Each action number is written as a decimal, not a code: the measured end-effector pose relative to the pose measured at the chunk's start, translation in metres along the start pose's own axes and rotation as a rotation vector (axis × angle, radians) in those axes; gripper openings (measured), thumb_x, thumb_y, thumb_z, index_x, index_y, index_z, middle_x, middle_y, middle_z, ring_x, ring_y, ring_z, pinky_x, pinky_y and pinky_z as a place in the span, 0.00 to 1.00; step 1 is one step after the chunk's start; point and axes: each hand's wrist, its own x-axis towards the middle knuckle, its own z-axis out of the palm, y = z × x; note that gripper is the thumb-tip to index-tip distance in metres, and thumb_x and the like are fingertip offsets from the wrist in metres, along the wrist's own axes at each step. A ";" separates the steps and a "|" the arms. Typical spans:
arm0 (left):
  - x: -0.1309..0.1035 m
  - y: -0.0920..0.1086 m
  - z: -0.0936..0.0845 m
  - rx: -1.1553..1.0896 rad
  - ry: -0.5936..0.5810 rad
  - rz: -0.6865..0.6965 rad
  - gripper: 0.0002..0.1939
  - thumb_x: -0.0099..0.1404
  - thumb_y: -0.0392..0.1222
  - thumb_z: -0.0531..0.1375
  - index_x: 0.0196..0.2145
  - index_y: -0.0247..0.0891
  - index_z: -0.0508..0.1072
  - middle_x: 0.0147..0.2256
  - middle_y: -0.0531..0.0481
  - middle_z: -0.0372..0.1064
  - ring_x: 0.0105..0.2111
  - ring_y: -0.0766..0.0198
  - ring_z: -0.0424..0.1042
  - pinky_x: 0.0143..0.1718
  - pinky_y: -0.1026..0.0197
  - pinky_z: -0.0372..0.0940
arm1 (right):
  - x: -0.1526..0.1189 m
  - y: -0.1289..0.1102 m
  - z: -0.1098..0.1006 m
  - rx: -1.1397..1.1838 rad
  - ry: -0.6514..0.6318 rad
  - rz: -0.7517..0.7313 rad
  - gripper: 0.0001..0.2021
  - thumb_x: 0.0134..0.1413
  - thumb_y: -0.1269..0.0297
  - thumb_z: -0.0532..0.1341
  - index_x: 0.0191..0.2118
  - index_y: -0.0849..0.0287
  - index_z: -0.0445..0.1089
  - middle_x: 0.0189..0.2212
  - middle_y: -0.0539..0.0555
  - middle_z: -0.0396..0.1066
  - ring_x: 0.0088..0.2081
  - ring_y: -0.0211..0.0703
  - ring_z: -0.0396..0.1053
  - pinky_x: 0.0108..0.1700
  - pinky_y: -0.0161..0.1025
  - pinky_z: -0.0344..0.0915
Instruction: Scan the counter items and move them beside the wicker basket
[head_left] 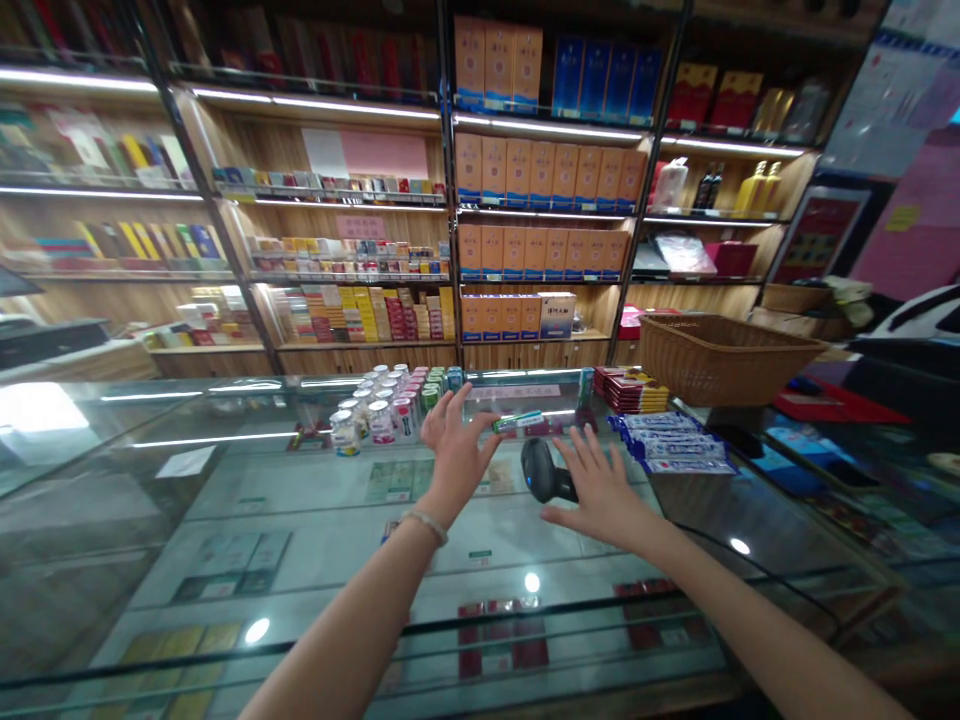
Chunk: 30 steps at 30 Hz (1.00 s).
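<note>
My left hand [456,450], with a pale bracelet on its wrist, is above the glass counter with its fingers spread. Its fingertips come close to the left end of a slim green-and-white pack [519,421]; whether they touch is unclear. My right hand [600,482] has its fingers stretched apart over the handle of a black barcode scanner [538,470]. The scanner's rounded head points left, and part of its handle is hidden by the hand. Rows of small lidded bottles [382,422] stand just beyond my left hand.
Blue-and-white packets [675,445] and stacked red packs [626,390] lie to the right. Behind them is a wicker basket [724,365]. A black cable [757,568] trails rightward over the glass counter [300,540]. Shelves of boxes [540,172] line the back wall.
</note>
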 end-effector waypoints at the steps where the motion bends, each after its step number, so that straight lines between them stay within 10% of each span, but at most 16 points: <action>1: 0.000 0.000 0.000 0.000 -0.001 -0.003 0.09 0.64 0.45 0.68 0.43 0.51 0.81 0.68 0.46 0.58 0.68 0.40 0.52 0.66 0.32 0.48 | -0.001 -0.001 0.000 -0.004 -0.011 0.009 0.50 0.52 0.37 0.65 0.74 0.58 0.50 0.76 0.66 0.37 0.76 0.67 0.31 0.70 0.71 0.39; 13: 0.001 -0.002 0.001 -0.012 -0.003 -0.031 0.09 0.63 0.44 0.69 0.42 0.52 0.82 0.68 0.46 0.59 0.68 0.40 0.53 0.65 0.33 0.50 | 0.000 -0.001 0.003 0.042 0.112 -0.029 0.15 0.51 0.65 0.65 0.46 0.60 0.73 0.70 0.64 0.56 0.73 0.66 0.45 0.67 0.62 0.56; 18: 0.001 -0.003 0.001 -0.016 -0.007 -0.025 0.09 0.63 0.45 0.69 0.42 0.51 0.82 0.68 0.47 0.58 0.68 0.41 0.53 0.65 0.33 0.49 | -0.014 -0.004 -0.009 0.127 0.213 -0.069 0.16 0.51 0.64 0.62 0.47 0.58 0.70 0.64 0.61 0.66 0.55 0.55 0.73 0.49 0.46 0.69; 30: 0.001 -0.007 0.008 -0.024 0.030 -0.022 0.09 0.63 0.43 0.69 0.42 0.48 0.81 0.67 0.46 0.59 0.67 0.43 0.54 0.66 0.35 0.50 | -0.026 -0.018 -0.022 0.142 0.136 -0.087 0.09 0.53 0.60 0.65 0.39 0.55 0.69 0.32 0.53 0.80 0.35 0.51 0.79 0.32 0.37 0.56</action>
